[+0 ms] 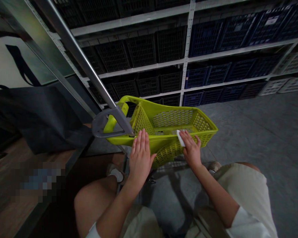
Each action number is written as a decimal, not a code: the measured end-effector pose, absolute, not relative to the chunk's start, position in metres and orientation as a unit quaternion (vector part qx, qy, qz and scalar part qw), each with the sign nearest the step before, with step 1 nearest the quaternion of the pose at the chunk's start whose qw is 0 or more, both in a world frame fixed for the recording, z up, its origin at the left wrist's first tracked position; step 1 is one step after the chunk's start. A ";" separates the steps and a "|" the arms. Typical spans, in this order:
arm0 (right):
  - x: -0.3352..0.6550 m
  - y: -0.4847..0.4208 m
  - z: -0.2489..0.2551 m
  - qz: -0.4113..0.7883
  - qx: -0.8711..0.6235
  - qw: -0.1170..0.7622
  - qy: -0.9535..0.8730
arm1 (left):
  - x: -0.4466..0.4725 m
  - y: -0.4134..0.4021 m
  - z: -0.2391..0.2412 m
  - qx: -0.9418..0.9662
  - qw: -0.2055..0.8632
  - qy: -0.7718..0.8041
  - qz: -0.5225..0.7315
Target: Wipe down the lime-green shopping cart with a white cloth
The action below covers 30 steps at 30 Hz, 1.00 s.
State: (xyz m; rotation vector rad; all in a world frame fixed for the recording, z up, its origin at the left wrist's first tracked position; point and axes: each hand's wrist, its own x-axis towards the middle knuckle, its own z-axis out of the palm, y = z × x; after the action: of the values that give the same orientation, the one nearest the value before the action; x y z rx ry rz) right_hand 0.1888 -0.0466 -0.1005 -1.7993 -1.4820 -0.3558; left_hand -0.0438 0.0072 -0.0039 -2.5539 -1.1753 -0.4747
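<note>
A lime-green plastic shopping cart with a perforated basket stands in front of my knees. My left hand lies flat against its near side wall, fingers stretched together and thumb out to the side, close to the grey plastic bracket. Farther right, my right hand presses a small white wipe against the near upper rim, with the fingers bent over it. The cart's green handle is at the left end.
Metal shelving with rows of dark and blue crates fills the background. A metal pole slants down to the bracket. A dark bag rests on a wooden surface at left. Grey floor lies at right.
</note>
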 end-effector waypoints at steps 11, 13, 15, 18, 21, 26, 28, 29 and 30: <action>0.090 -0.012 -0.048 -0.053 -0.606 0.406 -0.682 | -0.041 0.008 -0.009 -0.882 0.149 -0.407 -0.184; 0.105 -0.015 -0.054 -0.066 -0.607 0.395 -0.687 | -0.042 0.007 -0.008 -0.882 0.148 -0.409 -0.183; 0.127 -0.022 -0.065 -0.082 -0.618 0.383 -0.681 | -0.043 0.007 -0.006 -0.883 0.148 -0.410 -0.176; 0.166 -0.035 -0.084 -0.110 -0.654 0.370 -0.651 | -0.044 0.006 -0.005 -0.885 0.149 -0.406 -0.172; 0.193 -0.045 -0.101 -0.120 -0.689 0.384 -0.603 | -0.044 0.006 -0.006 -0.887 0.147 -0.403 -0.172; 0.167 -0.038 -0.096 -0.114 -0.729 0.425 -0.524 | -0.041 0.005 -0.008 -0.886 0.149 -0.405 -0.170; 0.135 -0.028 -0.081 -0.095 -0.713 0.433 -0.543 | -0.041 0.005 -0.009 -0.886 0.149 -0.406 -0.171; 0.119 -0.023 -0.072 -0.079 -0.692 0.435 -0.571 | -0.041 0.006 -0.010 -0.886 0.148 -0.406 -0.170; 0.104 -0.019 -0.063 -0.064 -0.671 0.433 -0.599 | -0.041 0.006 -0.010 -0.886 0.148 -0.405 -0.170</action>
State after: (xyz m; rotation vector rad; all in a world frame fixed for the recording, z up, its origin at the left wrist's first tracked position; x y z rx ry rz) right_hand 0.1036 -0.0188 -0.0628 -1.6716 -1.4922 -0.1586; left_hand -0.0413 0.0062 -0.0102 -2.5480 -1.1642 -0.4882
